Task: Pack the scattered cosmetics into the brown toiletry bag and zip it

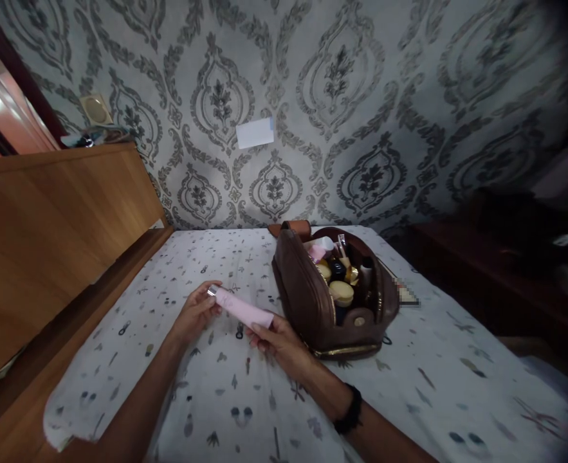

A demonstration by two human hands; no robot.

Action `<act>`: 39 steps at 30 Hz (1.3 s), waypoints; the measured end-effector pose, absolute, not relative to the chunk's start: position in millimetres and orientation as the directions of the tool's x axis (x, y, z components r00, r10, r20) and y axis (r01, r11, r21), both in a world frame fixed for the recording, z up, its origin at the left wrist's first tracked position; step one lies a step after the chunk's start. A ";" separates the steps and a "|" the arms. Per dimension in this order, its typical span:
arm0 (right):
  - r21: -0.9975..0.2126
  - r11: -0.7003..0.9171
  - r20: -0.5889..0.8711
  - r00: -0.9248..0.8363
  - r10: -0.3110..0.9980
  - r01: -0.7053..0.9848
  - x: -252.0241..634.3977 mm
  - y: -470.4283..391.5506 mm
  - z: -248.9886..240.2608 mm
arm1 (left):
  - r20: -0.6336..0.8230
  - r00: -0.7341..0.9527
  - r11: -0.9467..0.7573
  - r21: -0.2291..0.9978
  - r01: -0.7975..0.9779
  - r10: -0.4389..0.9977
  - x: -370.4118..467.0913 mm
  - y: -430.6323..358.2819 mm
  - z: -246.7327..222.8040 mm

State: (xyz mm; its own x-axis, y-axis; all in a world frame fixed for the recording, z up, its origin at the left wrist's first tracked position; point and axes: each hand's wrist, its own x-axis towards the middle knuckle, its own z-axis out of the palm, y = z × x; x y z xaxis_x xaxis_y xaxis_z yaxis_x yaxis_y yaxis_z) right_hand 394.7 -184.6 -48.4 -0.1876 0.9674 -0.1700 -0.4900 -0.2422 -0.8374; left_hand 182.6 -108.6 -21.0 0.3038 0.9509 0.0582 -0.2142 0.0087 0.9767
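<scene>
A pink tube with a silver cap is held between my two hands above the patterned sheet. My left hand has its fingers closed around the capped end. At the tube's other end, my right hand grips the flat pink edge between thumb and fingers. Just right of my right hand stands an open brown bag with a gold zipper. Inside it are yellow-lidded jars, a white-capped item, a dark bottle and other small containers.
The white patterned sheet spreads beneath everything. A wooden board borders it on the left, with items on its top edge. Patterned wallpaper rises behind, bearing a white paper. A blurred-out item lies right of the bag; dark furniture stands farther right.
</scene>
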 end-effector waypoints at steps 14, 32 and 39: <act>-0.954 -0.042 0.021 -0.207 0.978 -0.296 385.4 -187.7 -57.8 | -0.176 0.466 0.286 0.942 -0.176 0.867 223.5 -137.2 -43.2; -0.985 0.046 0.077 -0.179 0.981 -0.169 388.6 -197.0 -54.2 | -0.202 0.209 0.225 0.970 -0.091 0.957 230.8 -143.8 -24.4; -0.983 0.037 0.064 -0.147 0.987 -0.180 389.7 -201.2 -34.6 | -0.156 0.274 0.189 0.977 -0.102 0.949 236.3 -149.1 3.6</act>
